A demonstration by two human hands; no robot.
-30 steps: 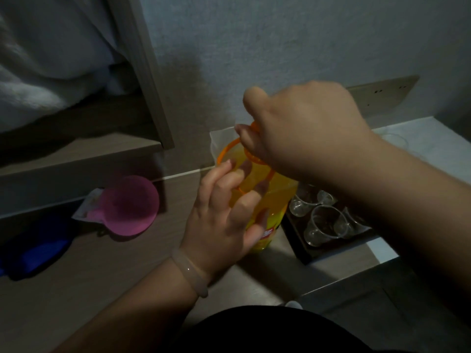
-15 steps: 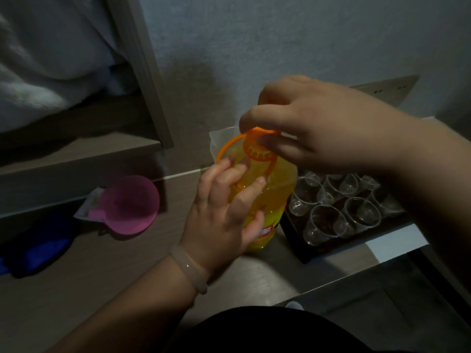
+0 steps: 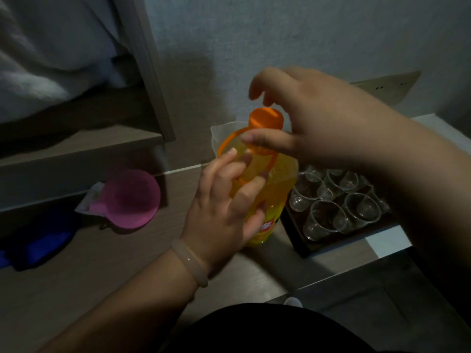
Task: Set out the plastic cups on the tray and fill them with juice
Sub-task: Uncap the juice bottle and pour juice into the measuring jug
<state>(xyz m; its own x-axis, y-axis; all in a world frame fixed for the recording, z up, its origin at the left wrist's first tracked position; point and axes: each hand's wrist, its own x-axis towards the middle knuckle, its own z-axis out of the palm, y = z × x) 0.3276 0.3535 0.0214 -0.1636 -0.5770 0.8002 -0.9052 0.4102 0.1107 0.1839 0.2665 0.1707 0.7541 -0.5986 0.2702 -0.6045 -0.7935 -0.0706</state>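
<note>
Left hand [image 3: 224,207] grips juice bottle [image 3: 265,189] body; right hand [image 3: 311,123] spread loosely over orange cap [image 3: 266,118], thumb beneath it.

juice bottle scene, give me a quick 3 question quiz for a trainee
1. True or false: the orange cap is off the juice bottle.
2. Which hand steadies the bottle's body? A) left hand B) right hand
3. Fill in: the clear plastic cups on the dark tray look ____ of juice.

Key: 1 false, it sits on the neck. 2 A; the right hand is at the cap. 3 empty.
</note>
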